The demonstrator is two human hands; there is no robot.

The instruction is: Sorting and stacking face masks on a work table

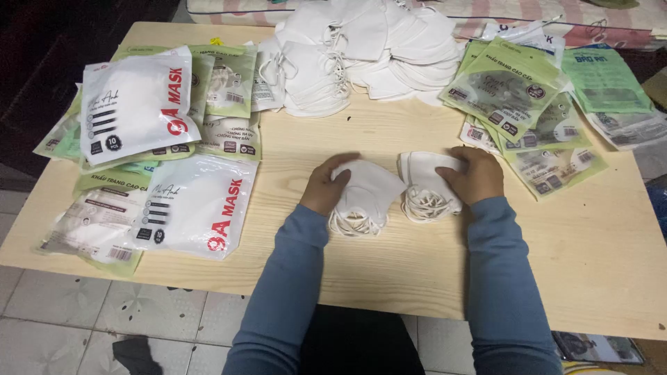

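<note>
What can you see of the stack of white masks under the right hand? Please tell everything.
The right stack of masks is a small bundle of folded white face masks, seemingly soft fabric, lying on the pale wooden table. Their thin white ear loops spill out in a tangle toward the person. The right hand grips its far right side. It lies next to a similar left stack held by the left hand.

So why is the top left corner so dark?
Head view: light falls on the table middle, so the loose white masks look bright, shiny packets catch a little glare, the room behind the table's far left corner stays dark, and both hands look sharp.
</note>
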